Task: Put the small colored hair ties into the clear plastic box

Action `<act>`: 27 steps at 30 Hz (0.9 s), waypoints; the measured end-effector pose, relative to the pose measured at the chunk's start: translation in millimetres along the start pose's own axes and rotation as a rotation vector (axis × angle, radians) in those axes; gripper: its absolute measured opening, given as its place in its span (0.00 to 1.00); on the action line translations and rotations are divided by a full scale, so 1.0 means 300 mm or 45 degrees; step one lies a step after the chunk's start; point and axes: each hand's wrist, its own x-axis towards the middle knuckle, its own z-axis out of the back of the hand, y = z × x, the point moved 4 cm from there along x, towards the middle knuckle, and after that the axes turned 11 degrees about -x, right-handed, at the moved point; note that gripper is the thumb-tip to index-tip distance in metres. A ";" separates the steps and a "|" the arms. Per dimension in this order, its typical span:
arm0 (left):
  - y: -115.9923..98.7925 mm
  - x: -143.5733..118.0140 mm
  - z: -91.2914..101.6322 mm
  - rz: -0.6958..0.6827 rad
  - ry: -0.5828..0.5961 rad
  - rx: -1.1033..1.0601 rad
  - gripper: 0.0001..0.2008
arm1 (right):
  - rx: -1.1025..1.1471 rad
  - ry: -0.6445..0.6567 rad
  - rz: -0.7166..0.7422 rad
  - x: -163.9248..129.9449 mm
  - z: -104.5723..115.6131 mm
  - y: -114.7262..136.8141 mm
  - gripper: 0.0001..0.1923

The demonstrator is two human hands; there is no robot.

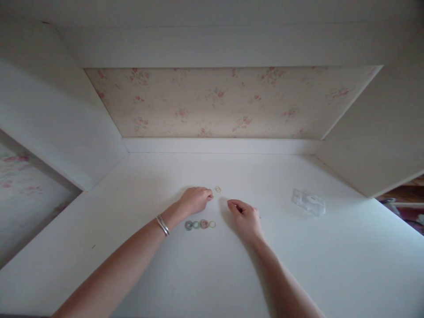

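Observation:
My left hand (195,199) rests on a white desk top (139,247), fingers curled together, its fingertips close to a small pale ring (217,189); whether it pinches anything is unclear. A bracelet (163,225) sits on that wrist. My right hand (244,216) lies to the right, fingers pinched together with something thin and dark barely showing at its right side. Between my wrists lies a row of several small coloured rings (200,224), blue-grey, green, pink and yellow, touching side by side.
A clear plastic case (308,202) lies on the desk to the right. White side walls (59,128) and a flowered back panel (225,104) enclose the desk; a shelf runs overhead.

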 end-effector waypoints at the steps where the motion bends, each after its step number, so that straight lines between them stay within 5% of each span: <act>1: -0.002 -0.003 0.002 0.001 -0.001 0.001 0.11 | -0.001 0.001 0.002 0.000 -0.001 -0.001 0.19; 14: -0.015 -0.071 0.075 0.018 -0.107 -0.137 0.13 | -0.023 0.027 0.037 -0.004 -0.009 -0.014 0.18; 20: -0.083 -0.113 0.047 0.047 0.228 -0.499 0.11 | -0.043 0.050 0.052 -0.004 -0.015 -0.012 0.17; 27: -0.121 -0.099 -0.002 0.179 0.501 -0.438 0.10 | -0.045 0.050 0.066 -0.005 -0.013 -0.015 0.16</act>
